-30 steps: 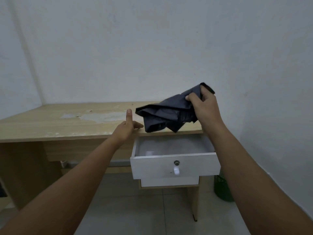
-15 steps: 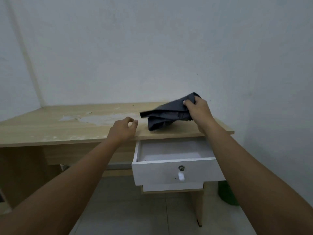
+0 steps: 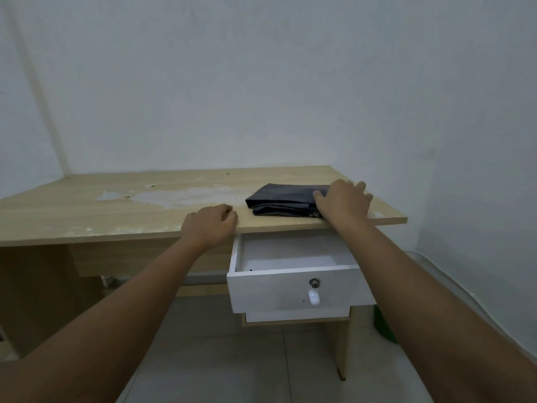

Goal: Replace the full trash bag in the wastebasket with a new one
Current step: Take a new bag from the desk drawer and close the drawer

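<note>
Surface (image 3: 87, 210): pale wood-grain laminate, flat and rectangular, with a worn, peeled whitish patch near the middle.
Trash bag (image 3: 279, 200): dark grey, thin crinkled plastic, folded into a flat slab, laid near the right front corner of the surface.
Right hand (image 3: 341, 200): laid flat on the bag's right end, fingers spread and fairly straight.
Left hand (image 3: 210, 225): rested on the front edge, fingers loosely curled, nothing gripped.
Drawer (image 3: 290, 286): white, boxy, pulled out below the front edge, round lock and pale knob seen.
Wastebasket (image 3: 383, 327): green, only partly seen on the floor by the right leg.
</note>
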